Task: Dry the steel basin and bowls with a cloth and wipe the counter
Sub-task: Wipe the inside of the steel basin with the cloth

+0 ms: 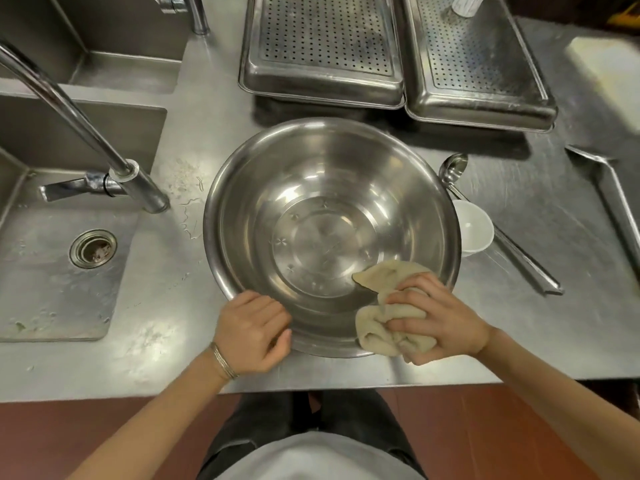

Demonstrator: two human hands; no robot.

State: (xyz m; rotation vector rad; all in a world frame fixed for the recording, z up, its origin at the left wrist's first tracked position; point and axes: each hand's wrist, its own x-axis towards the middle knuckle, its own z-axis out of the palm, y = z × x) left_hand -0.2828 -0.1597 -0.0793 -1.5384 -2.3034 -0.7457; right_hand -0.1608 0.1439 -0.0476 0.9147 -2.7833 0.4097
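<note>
Early stage: right hand [440, 317], grip closed on cloth [384, 327], inside steel basin [311, 202]; left hand [252, 330] grip on its rim; white bowl [472, 226], tabletop [166, 358] apparently outstanding.

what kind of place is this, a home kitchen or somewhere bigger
Most likely a commercial or canteen kitchen's wash-up area. The signs are an all-steel counter with a deep built-in sink, two perforated steel trays, and a large steel basin being dried with a cloth.
</note>
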